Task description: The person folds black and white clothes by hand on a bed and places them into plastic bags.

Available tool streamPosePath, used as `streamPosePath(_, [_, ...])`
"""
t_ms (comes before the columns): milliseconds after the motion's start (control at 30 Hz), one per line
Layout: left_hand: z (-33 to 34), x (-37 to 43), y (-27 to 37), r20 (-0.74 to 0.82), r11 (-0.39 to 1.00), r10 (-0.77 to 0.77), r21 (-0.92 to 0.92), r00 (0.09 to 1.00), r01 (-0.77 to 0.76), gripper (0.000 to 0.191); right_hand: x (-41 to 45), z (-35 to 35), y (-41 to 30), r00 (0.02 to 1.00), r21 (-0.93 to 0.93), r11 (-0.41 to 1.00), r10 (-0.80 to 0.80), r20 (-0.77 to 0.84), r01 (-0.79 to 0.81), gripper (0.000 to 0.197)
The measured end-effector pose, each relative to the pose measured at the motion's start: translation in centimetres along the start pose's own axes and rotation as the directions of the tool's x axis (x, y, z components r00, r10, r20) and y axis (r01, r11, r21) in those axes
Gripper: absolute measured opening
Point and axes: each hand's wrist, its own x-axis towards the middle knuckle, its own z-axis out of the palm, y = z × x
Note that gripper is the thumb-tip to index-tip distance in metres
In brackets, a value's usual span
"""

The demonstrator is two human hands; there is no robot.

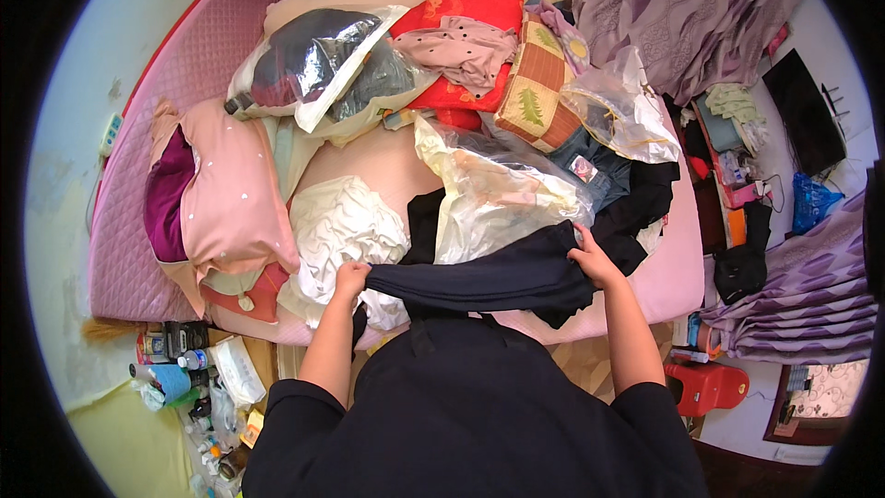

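Note:
A dark navy garment (477, 283) is stretched sideways between my two hands, just in front of my body. My left hand (352, 279) grips its narrow end, while my right hand (592, 259) pinches the upper corner of the wider end. Beyond the garment lies a clear plastic bag (498, 200), partly covered by it. Crumpled white cloth (349, 221) sits close to my left hand. More black clothing (629, 214) and folded blue denim (601, 166) lie beyond my right hand. The garment's exact kind cannot be told.
On the pink bed (674, 256) are a pink pillow (238, 187), clothes-filled plastic bags (311, 62), a patchwork cushion (539, 86) and a red cushion (477, 0). A cluttered bedside surface (259, 353) stands at lower left. A red plastic stool (705, 387) is at right.

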Motion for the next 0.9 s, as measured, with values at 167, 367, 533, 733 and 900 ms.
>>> streamPosePath(167, [-4.9, -0.7, 1.1, -0.189, 0.974, 0.16, -0.132, 0.969, -0.186, 0.008, 0.8, 3.6, -1.8, 0.971, 0.059, 0.987, -0.156, 0.18, 0.148, 0.077])
streamPosePath(367, [-5.5, 0.5, -5.5, -0.054, 0.988, -0.001, -0.153, 0.999, -0.007, 0.026, 6.5, 6.8, 8.2, 1.0, 0.166, 0.986, -0.017, -0.009, 0.018, 0.072])
streamPosePath(533, [-4.1, 1.1, -11.4, 0.03, 0.973, -0.214, -0.077, 0.976, 0.216, 0.032, 8.4, 9.8, 15.4, 0.97, -0.187, 0.955, 0.211, -0.119, -0.231, 0.046])
streamPosePath(733, [-3.9, 1.2, -13.6, 0.053, 0.968, -0.23, -0.089, 0.972, 0.234, 0.029, 6.9, 12.2, 16.5, 0.941, -0.208, 0.919, 0.315, -0.126, -0.335, 0.054])
streamPosePath(900, [-3.5, 0.7, -12.2, 0.06, 0.938, -0.326, -0.104, 0.943, 0.331, 0.019, 5.4, 13.7, 14.6, 0.974, -0.549, 0.833, -0.175, -0.144, 0.069, 0.056])
